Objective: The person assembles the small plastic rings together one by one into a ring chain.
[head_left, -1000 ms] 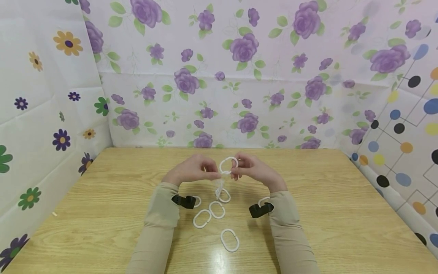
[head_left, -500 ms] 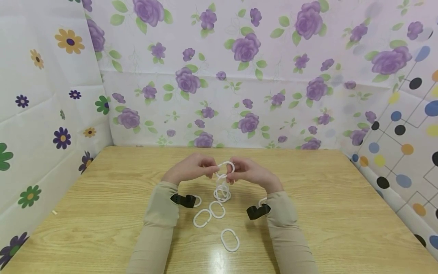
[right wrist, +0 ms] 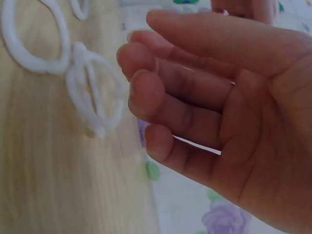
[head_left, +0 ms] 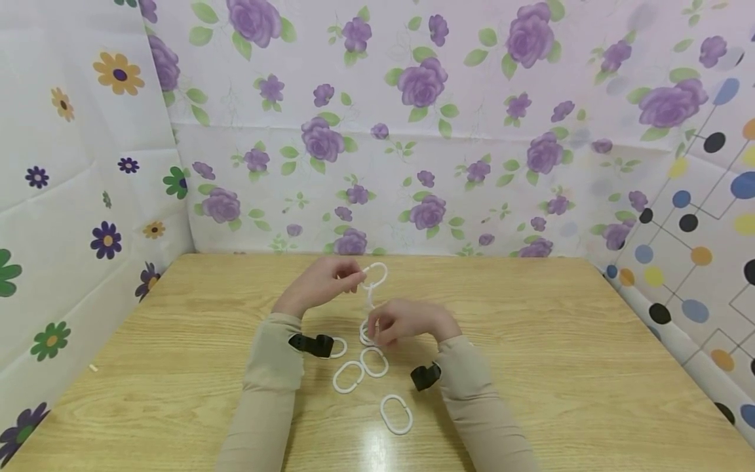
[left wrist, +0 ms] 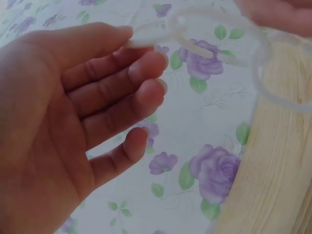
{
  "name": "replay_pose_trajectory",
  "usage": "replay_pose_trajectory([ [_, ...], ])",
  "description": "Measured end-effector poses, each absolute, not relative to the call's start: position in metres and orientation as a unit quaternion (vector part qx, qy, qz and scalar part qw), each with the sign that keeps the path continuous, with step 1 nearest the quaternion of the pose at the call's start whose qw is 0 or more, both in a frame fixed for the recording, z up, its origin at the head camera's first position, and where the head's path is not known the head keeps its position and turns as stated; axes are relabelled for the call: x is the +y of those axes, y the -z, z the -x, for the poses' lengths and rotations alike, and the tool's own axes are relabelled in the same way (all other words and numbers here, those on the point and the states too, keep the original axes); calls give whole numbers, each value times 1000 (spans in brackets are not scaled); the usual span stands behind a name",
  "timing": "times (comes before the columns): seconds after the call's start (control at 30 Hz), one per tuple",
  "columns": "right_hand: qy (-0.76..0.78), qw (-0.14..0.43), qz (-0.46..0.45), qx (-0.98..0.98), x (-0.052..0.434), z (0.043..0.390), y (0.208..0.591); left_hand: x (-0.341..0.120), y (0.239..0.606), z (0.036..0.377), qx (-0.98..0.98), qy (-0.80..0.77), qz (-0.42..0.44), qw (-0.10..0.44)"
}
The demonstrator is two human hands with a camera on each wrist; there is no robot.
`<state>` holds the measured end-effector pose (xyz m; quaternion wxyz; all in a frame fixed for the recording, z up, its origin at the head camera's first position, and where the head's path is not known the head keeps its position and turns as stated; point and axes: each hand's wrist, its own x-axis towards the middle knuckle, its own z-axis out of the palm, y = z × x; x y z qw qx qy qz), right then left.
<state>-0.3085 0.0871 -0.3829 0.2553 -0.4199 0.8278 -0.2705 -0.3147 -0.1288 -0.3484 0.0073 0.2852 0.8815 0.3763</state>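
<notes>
My left hand [head_left: 321, 283] pinches a white oval shower curtain ring [head_left: 386, 272] between thumb and forefinger, above the table. From it hangs another white ring [head_left: 370, 296], linked through it; in the left wrist view more linked rings [left wrist: 256, 80] trail off to the right. My right hand [head_left: 413, 320] is lower, beside the bottom of this chain, partly covering it in the head view. Its fingers [right wrist: 148, 92] are loosely bent with nothing between them. Two interlocked rings [right wrist: 80, 100] stand close to those fingertips in the right wrist view.
On the wooden table [head_left: 560, 367], a loose ring [head_left: 374, 375] touches or nearly touches a second ring [head_left: 335, 381]. Another ring [head_left: 383, 417] lies nearer the front, and one more [head_left: 345, 346] shows beside the left wrist camera [head_left: 315, 345]. A flowered curtain [head_left: 383, 190] closes the back.
Both hands were together at the top ring; my right hand has let go and moved down toward the chain's lower rings. My left hand has shifted slightly left and up with the ring.
</notes>
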Motion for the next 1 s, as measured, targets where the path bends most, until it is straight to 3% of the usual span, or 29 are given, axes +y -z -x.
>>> replay_pose_trajectory([
  [0.57, 138, 263, 436, 850, 64, 302, 400, -129, 351, 317, 882, -372, -290, 8],
  [0.8, 273, 265, 459, 803, 85, 307, 386, -128, 352, 317, 878, -377, -293, 18],
  [1.0, 435, 222, 427, 761, 105, 309, 376, -128, 352, 316, 879, -376, -294, 20],
])
